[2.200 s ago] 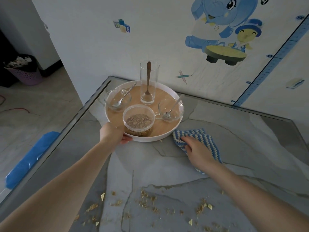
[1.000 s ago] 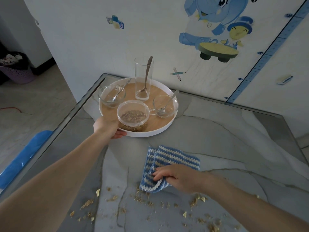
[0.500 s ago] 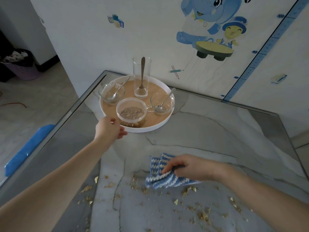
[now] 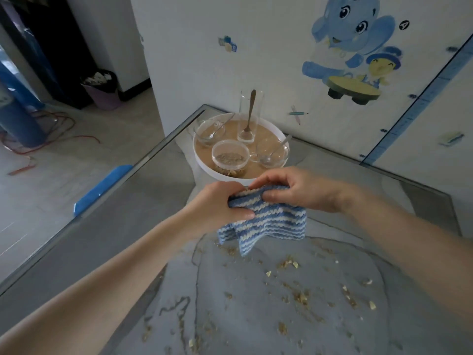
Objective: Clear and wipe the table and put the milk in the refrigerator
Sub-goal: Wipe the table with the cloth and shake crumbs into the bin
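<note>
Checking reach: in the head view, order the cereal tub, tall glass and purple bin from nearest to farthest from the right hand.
1. Cereal tub, tray front, just beyond the right hand.
2. Tall glass, tray back.
3. Purple bin, floor, far left.

Single head-worn wide-angle view, facing forward and down, close above the table (image 4: 107,242), wall (image 4: 204,73) beyond

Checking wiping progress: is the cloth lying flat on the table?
No: left hand and right hand pinch the cloth by its top edge, so it hangs.

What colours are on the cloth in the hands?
Blue and white stripes on the cloth, head view.
</note>
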